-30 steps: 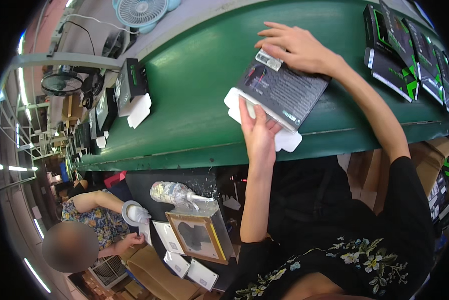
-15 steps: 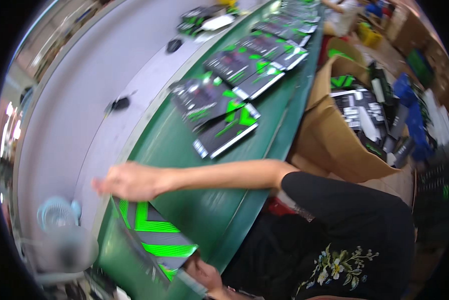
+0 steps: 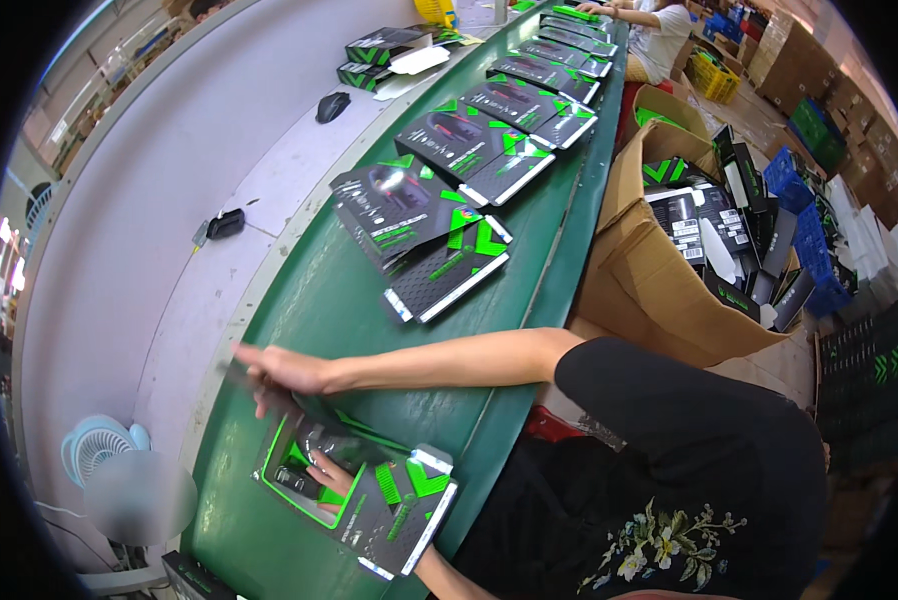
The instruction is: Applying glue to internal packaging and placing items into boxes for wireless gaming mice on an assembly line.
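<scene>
A black-and-green retail box [image 3: 399, 515] lies tilted over the green conveyor belt in front of me, its green-edged window exposed. Behind that window sits a dark object I cannot make out. My left hand [image 3: 331, 478] grips the box from below; its forearm passes under the box, and some fingers show within the window. Reaching across the belt, my right hand [image 3: 294, 371] has its fingers around a dark cover flap [image 3: 304, 402] of this box, blurred by motion. Up the belt lies a row of similar boxes, the nearest being a pair of overlapping ones [image 3: 404, 215].
A large carton [image 3: 649, 265] of black-and-green boxes stands right of the green belt [image 3: 319, 290]. On the pale ledge left of it lie two black computer mice [image 3: 332, 107] and stacked boxes [image 3: 384, 45]. A light-blue fan [image 3: 101, 445] is at lower left. Another person [image 3: 659, 35] sits farther along.
The box has been turned, so its window now shows instead of the green-striped face. My right hand has shifted slightly right, and my left hand's fingers now show within the window.
</scene>
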Action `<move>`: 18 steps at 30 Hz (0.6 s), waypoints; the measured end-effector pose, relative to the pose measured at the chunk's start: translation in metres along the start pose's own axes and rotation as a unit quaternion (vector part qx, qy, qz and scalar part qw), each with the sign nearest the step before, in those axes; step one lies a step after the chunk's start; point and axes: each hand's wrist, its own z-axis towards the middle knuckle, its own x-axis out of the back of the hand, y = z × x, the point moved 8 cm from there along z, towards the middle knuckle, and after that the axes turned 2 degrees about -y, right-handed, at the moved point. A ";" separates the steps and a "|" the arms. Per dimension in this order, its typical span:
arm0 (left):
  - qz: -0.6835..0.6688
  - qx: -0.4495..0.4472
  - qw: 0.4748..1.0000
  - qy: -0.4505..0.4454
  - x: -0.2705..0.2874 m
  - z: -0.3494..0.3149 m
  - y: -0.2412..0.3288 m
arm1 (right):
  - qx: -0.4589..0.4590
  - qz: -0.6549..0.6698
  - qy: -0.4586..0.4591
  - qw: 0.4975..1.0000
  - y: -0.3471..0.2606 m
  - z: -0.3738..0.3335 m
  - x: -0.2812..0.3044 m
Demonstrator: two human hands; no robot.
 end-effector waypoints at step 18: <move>0.193 -0.139 0.968 -0.075 -0.048 0.008 -0.009 | 0.178 -0.767 -0.159 0.595 0.053 -0.132 -0.161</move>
